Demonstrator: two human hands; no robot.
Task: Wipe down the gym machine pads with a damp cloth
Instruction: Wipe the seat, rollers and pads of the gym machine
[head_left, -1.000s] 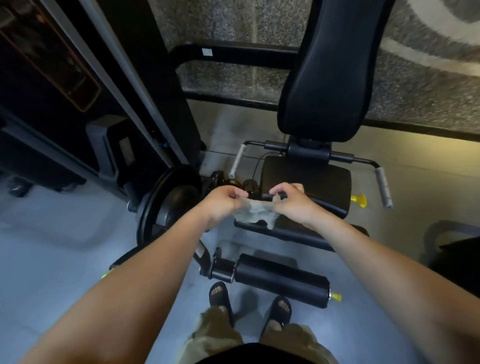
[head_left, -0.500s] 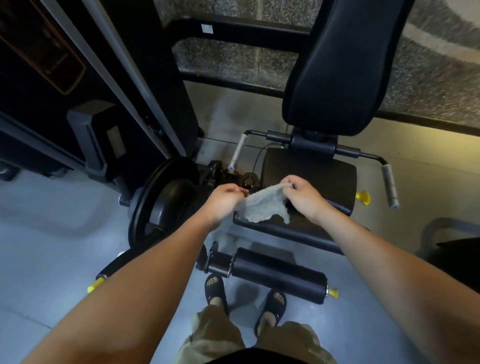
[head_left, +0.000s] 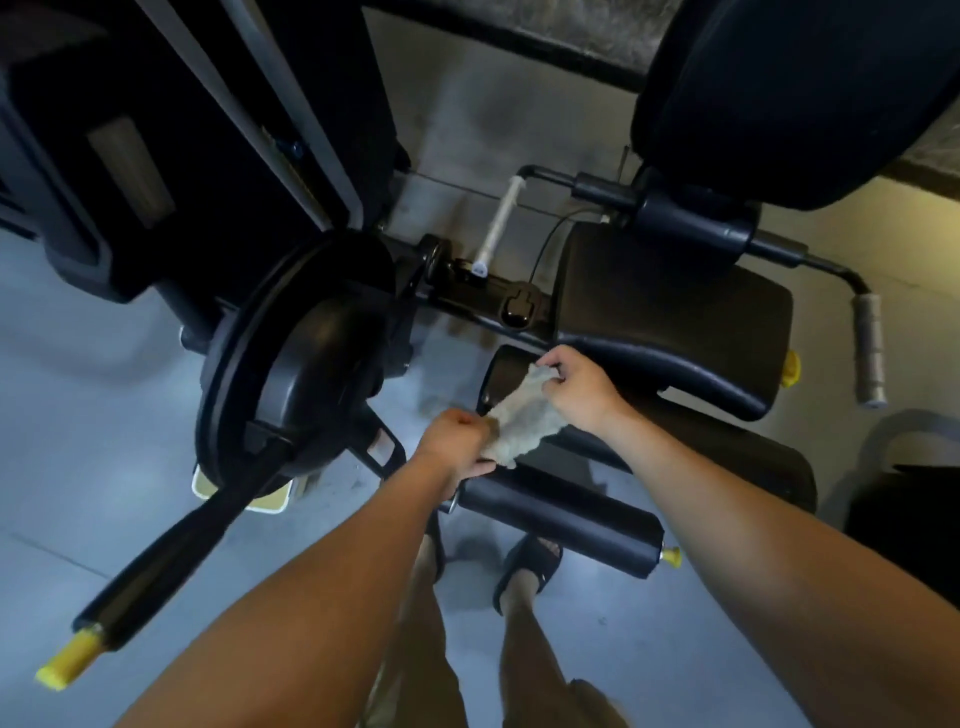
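Cloth (head_left: 524, 423) held between both hands, over the machine.
The left hand (head_left: 457, 441) gripped its lower end in a fist and the right hand (head_left: 576, 389) pinched its upper end. The seat pad (head_left: 675, 322) lay just beyond the right hand, and the roller pad (head_left: 561, 525) lay beneath both hands.

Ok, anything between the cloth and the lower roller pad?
Nothing visible does. The left hand and right hand grip the cloth just beyond the lower roller pad, and no object shows between them.
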